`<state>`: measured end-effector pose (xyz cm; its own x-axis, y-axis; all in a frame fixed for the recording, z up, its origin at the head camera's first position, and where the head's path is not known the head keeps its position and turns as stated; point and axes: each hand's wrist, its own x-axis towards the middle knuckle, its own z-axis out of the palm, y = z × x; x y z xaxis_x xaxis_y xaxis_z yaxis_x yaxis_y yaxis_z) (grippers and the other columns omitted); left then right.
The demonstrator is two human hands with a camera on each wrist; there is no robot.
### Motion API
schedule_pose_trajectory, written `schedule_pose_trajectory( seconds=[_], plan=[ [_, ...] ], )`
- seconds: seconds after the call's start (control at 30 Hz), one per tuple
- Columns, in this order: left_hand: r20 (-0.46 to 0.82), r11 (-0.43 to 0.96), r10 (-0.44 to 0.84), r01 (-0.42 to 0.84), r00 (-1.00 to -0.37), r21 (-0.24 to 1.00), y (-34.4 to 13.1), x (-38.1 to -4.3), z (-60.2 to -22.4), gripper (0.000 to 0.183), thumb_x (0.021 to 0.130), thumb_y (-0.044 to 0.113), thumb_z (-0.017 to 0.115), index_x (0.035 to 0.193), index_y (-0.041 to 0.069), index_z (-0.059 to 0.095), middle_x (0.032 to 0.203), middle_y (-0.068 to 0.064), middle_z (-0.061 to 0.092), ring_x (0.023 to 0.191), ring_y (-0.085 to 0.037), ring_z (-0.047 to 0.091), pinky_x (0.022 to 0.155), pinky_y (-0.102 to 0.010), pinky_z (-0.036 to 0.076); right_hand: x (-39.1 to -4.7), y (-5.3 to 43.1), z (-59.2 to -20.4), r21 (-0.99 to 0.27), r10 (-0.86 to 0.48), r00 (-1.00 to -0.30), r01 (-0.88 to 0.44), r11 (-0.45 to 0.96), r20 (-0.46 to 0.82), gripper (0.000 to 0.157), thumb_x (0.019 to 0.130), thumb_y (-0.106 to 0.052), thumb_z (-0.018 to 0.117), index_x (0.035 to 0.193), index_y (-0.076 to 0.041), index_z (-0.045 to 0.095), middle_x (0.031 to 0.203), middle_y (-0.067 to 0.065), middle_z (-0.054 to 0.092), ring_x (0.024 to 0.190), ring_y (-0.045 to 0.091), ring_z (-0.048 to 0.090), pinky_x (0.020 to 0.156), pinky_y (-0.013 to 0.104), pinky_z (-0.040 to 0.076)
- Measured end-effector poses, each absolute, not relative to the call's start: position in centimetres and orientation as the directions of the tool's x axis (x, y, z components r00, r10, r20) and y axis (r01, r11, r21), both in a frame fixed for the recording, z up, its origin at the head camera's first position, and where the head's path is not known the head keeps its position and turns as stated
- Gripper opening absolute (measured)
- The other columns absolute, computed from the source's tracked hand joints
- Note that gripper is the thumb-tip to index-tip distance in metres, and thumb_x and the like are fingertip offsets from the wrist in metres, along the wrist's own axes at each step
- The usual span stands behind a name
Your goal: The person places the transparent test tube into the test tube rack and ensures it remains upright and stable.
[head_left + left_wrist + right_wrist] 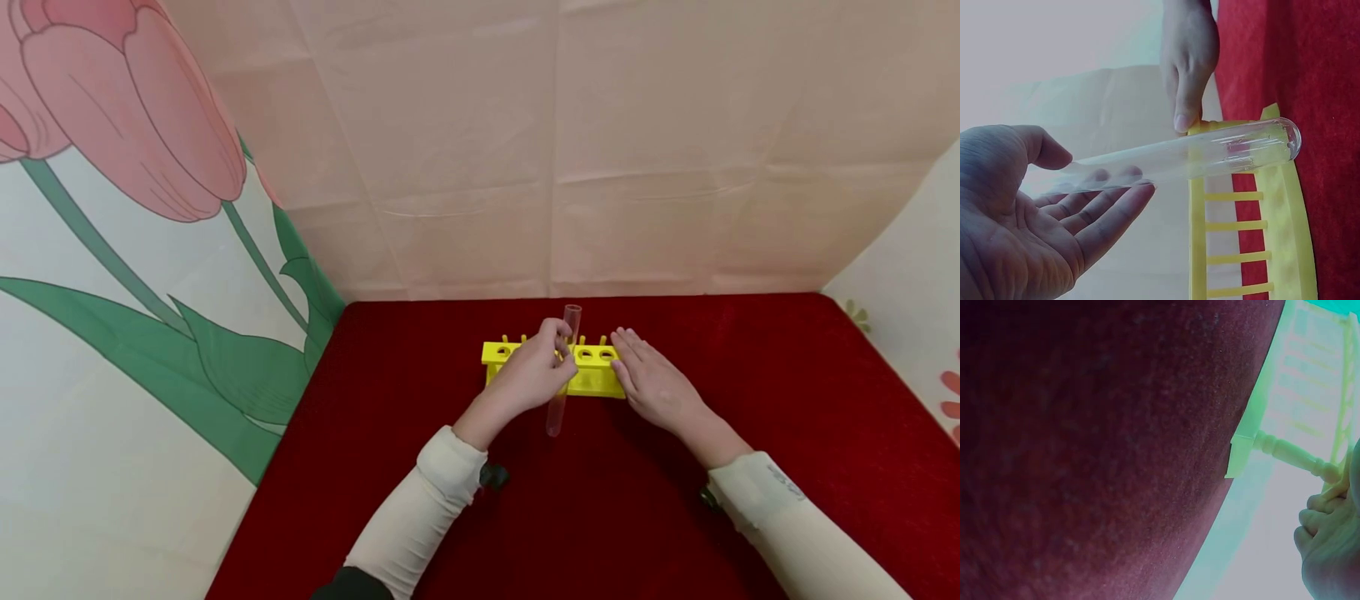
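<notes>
My left hand [528, 375] pinches a clear glass test tube [554, 417] between thumb and fingers, in front of a yellow test tube rack [596, 383]. In the head view the tube leans, its open mouth up and its rounded bottom toward me. The left wrist view shows the tube [1241, 147] crossing over the rack, with the thumb on one side and the fingers on the other. My right hand [660, 387] rests against the rack's right end, fingers extended. In the right wrist view its fingers [1313, 522] lie by the rack's top corner.
The rack stands on a dark red cloth-covered table [600, 517], toward its far edge. A pale pink curtain [465, 167] hangs behind the table. To the left is a wall sheet with large printed tulips [150, 117].
</notes>
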<state>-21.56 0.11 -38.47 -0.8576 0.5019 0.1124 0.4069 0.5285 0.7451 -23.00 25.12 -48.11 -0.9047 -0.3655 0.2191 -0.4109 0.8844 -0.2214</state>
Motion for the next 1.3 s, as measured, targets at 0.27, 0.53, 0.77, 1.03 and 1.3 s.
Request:
schedule_pose_trajectory(
  seconds=[0.27,0.53,0.77,1.03,1.3],
  plan=[
    [0.138,0.516,0.514,0.434,-0.847,0.739,0.4,-21.8,-38.6,0.035,0.101,0.017,0.056,0.133,0.008,0.043,0.105,-0.001,0.060,0.059,-0.013,0.055,0.054,-0.025,0.051,-22.9,25.1,-48.0,-0.231,-0.366,-0.907,-0.410,0.882,0.209,0.057,0.107,-0.023,0.046,0.153,0.009,0.032,0.159,0.027,0.032,0.149,0.042,0.027,0.119,0.056,0.025],
    [0.170,0.505,0.517,0.460,-0.839,0.730,0.5,-22.1,-38.6,0.036,0.100,0.016,0.057,0.131,0.006,0.044,0.104,-0.001,0.060,0.060,-0.012,0.055,0.054,-0.023,0.050,-22.9,25.0,-47.9,-0.234,-0.367,-0.906,-0.411,0.881,0.210,0.058,0.107,-0.022,0.048,0.153,0.008,0.032,0.159,0.027,0.031,0.150,0.042,0.027,0.118,0.057,0.026],
    [0.178,0.507,0.515,0.466,-0.838,0.725,0.7,-22.2,-38.4,0.036,0.100,0.016,0.057,0.132,0.006,0.043,0.104,-0.001,0.060,0.060,-0.012,0.055,0.055,-0.023,0.050,-22.9,25.2,-47.9,-0.227,-0.376,-0.905,-0.415,0.881,0.197,0.057,0.108,-0.023,0.046,0.154,0.008,0.030,0.160,0.027,0.030,0.150,0.042,0.025,0.118,0.057,0.026],
    [0.172,0.514,0.509,0.459,-0.843,0.725,1.0,-22.3,-38.1,0.037,0.100,0.015,0.058,0.132,0.007,0.043,0.106,-0.002,0.060,0.063,-0.013,0.056,0.056,-0.022,0.050,-23.0,25.3,-47.9,-0.222,-0.379,-0.906,-0.416,0.882,0.188,0.058,0.108,-0.023,0.047,0.154,0.008,0.030,0.160,0.027,0.030,0.150,0.042,0.025,0.118,0.057,0.026],
    [0.186,0.523,0.510,0.474,-0.840,0.709,1.2,-22.5,-37.8,0.036,0.100,0.017,0.058,0.132,0.008,0.043,0.106,-0.002,0.060,0.064,-0.012,0.056,0.057,-0.020,0.049,-23.0,25.3,-47.8,-0.239,-0.376,-0.905,-0.417,0.877,0.198,0.058,0.108,-0.023,0.046,0.154,0.008,0.030,0.160,0.028,0.030,0.150,0.042,0.026,0.119,0.057,0.025]
  ],
)
